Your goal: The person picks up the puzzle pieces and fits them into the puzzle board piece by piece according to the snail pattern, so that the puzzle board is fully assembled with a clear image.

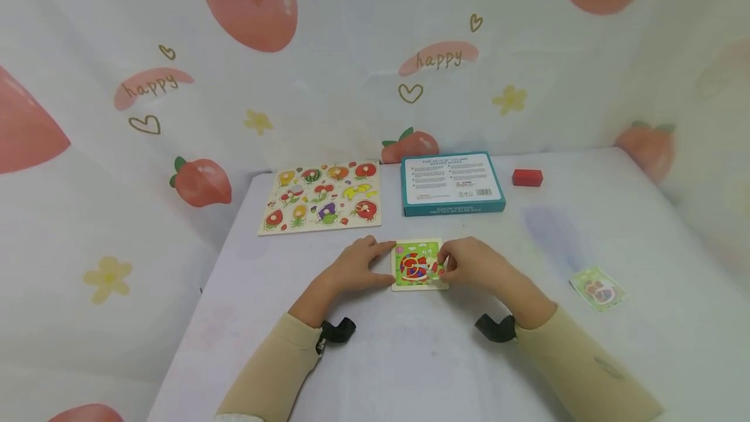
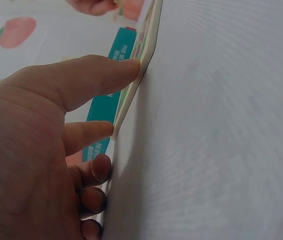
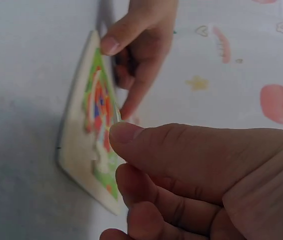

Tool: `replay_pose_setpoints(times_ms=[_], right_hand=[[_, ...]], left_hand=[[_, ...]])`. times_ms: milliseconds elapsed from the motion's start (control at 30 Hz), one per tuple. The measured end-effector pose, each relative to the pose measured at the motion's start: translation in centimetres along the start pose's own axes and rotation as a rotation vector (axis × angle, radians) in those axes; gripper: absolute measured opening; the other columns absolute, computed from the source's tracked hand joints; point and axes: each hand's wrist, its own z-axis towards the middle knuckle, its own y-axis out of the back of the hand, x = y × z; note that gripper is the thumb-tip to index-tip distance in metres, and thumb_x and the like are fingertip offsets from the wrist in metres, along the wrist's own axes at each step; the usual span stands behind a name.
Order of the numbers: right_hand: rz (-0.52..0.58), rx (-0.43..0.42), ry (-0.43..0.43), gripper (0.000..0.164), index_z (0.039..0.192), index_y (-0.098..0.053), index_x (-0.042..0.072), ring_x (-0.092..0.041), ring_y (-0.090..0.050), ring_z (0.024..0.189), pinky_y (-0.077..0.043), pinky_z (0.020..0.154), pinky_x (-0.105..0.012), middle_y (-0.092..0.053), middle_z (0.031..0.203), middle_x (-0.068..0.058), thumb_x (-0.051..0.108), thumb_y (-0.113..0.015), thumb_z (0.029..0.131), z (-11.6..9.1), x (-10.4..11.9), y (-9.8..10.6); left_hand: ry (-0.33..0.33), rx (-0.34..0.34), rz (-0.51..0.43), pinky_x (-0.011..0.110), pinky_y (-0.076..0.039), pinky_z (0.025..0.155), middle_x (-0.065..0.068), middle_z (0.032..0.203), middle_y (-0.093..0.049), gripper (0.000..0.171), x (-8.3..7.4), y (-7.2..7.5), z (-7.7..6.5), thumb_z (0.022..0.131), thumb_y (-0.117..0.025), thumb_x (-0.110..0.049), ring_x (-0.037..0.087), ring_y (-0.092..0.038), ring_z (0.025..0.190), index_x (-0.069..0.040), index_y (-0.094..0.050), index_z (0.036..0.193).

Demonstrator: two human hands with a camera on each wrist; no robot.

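Observation:
A small square wooden jigsaw puzzle (image 1: 416, 267) with a red snail picture lies on the table. My left hand (image 1: 355, 267) holds its left side, index finger at the top corner and thumb at the bottom corner; the other fingers are loosely curled in the left wrist view. At the puzzle's right side is my right hand (image 1: 473, 266), thumb and index finger pinching a small puzzle piece (image 1: 441, 272) that the fingers mostly hide. In the right wrist view, the pinching thumb (image 3: 126, 132) overlaps the puzzle's edge.
Behind the puzzle lie a wooden fruit peg board (image 1: 321, 197) and a teal-edged box (image 1: 453, 183). A red block (image 1: 527, 178) stands at the back right. Farther forward on the right lies a picture card (image 1: 598, 289) with a snail. A fruit-print cloth (image 1: 340, 83) hangs behind the table.

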Motion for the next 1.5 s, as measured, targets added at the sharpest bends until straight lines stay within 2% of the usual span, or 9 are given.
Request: replay_pose_setpoints(times_ms=[300,500,600,800,1000,1133,1367,1500], right_hand=[[-0.067,0.016,-0.019,0.023,0.1,-0.07,0.01,-0.018,-0.055,0.075,-0.047,0.072,-0.033,-0.059,0.075,0.0,0.018,-0.084,0.084,0.8,-0.4,-1.1],[-0.092,0.016,0.01,0.039,0.116,-0.07,0.012,-0.017,-0.054,0.074,-0.045,0.069,-0.034,-0.057,0.073,-0.001,0.024,-0.086,0.083,0.8,-0.4,-1.2],[-0.102,0.014,0.034,0.041,0.12,-0.074,0.014,-0.017,-0.053,0.072,-0.044,0.067,-0.033,-0.057,0.072,0.0,0.025,-0.087,0.083,0.9,-0.6,-1.3],[-0.123,-0.006,0.002,0.033,0.114,-0.08,0.017,-0.016,-0.053,0.074,-0.044,0.067,-0.032,-0.058,0.073,0.001,0.026,-0.087,0.083,1.1,-0.6,-1.6],[-0.163,-0.016,-0.038,0.032,0.113,-0.08,0.017,-0.017,-0.053,0.077,-0.044,0.069,-0.034,-0.059,0.074,0.002,0.026,-0.087,0.083,1.0,-0.3,-1.7],[-0.187,-0.027,-0.052,0.034,0.113,-0.081,0.016,-0.017,-0.054,0.079,-0.045,0.07,-0.034,-0.063,0.079,0.003,0.027,-0.088,0.082,0.9,0.2,-1.6],[-0.245,-0.049,-0.039,0.033,0.113,-0.081,0.017,-0.019,-0.056,0.085,-0.049,0.075,-0.036,-0.073,0.101,0.0,0.027,-0.087,0.083,0.8,0.4,-1.6],[-0.26,-0.05,-0.03,0.033,0.115,-0.08,0.015,-0.019,-0.057,0.086,-0.051,0.078,-0.037,-0.074,0.107,-0.001,0.026,-0.086,0.084,0.8,0.2,-1.6]], left_hand=[[0.014,-0.003,0.021,0.035,-0.041,0.076,0.0,0.105,-0.046,0.078,0.0,0.0,0.2,0.087,-0.075,-0.051,0.018,-0.045,0.096,-0.029,-0.046,0.156],[0.014,-0.002,0.004,0.036,-0.04,0.076,0.0,0.105,-0.046,0.078,0.1,-0.2,0.1,0.087,-0.075,-0.051,0.018,-0.044,0.095,-0.027,-0.047,0.156],[0.019,-0.002,0.008,0.035,-0.04,0.075,-0.001,0.104,-0.046,0.078,0.2,-0.2,0.1,0.087,-0.075,-0.051,0.017,-0.044,0.094,-0.028,-0.047,0.155],[0.026,-0.007,0.003,0.035,-0.04,0.075,0.0,0.103,-0.046,0.078,0.0,-0.1,0.0,0.087,-0.076,-0.051,0.018,-0.044,0.093,-0.028,-0.048,0.155],[0.011,-0.004,0.007,0.035,-0.039,0.075,0.0,0.103,-0.046,0.078,0.0,0.0,0.1,0.087,-0.075,-0.051,0.017,-0.044,0.093,-0.027,-0.047,0.156],[0.009,-0.01,0.004,0.035,-0.04,0.076,0.0,0.103,-0.046,0.077,0.1,0.1,0.0,0.087,-0.076,-0.05,0.017,-0.044,0.094,-0.027,-0.047,0.155],[0.011,-0.008,-0.007,0.034,-0.039,0.074,0.0,0.102,-0.046,0.078,0.0,0.2,0.0,0.087,-0.076,-0.05,0.017,-0.044,0.093,-0.027,-0.047,0.155],[0.008,-0.006,-0.012,0.035,-0.039,0.075,0.0,0.103,-0.046,0.077,-0.1,0.1,0.1,0.087,-0.076,-0.049,0.018,-0.044,0.093,-0.027,-0.048,0.155]])
